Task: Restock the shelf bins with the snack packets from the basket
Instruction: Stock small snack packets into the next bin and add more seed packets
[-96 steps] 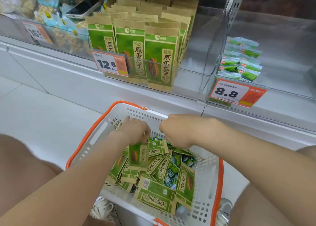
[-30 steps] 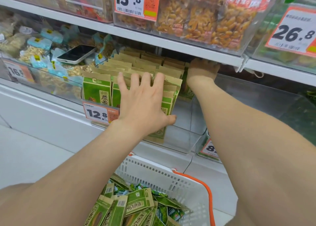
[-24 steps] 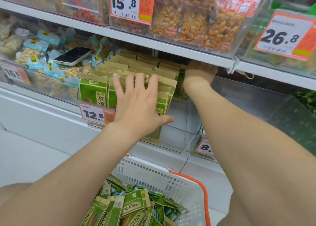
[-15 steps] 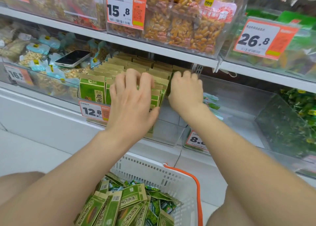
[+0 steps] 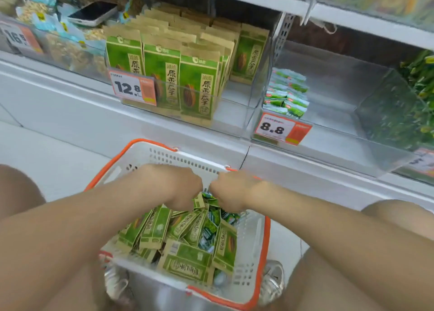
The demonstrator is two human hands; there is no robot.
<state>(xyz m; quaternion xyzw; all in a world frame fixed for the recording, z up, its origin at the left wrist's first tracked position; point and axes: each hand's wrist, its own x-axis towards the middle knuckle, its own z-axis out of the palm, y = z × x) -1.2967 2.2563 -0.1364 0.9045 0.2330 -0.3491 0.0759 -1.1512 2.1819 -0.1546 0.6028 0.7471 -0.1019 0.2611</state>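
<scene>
A white basket with an orange rim (image 5: 164,156) stands on the floor between my knees, full of green and kraft snack packets (image 5: 187,261) and smaller green sachets (image 5: 207,236). Both hands reach down into its far end, backs toward me. My left hand (image 5: 175,187) has its fingers curled down around the top of a packet (image 5: 199,200). My right hand (image 5: 233,191) is close beside it, fingers curled down among the packets and hidden. Above, the clear shelf bin (image 5: 234,113) holds upright rows of the same green packets (image 5: 199,85), with room on its right side.
A phone (image 5: 94,12) lies on the bagged snacks in the bin to the left. The bin to the right (image 5: 340,104) has a small stack of green sachets (image 5: 286,94) behind an 8.8 tag. My shoes (image 5: 272,280) flank the basket.
Both hands have come down from the shelf bin, where they pressed the upright packets, into the basket. The view has tilted down with them.
</scene>
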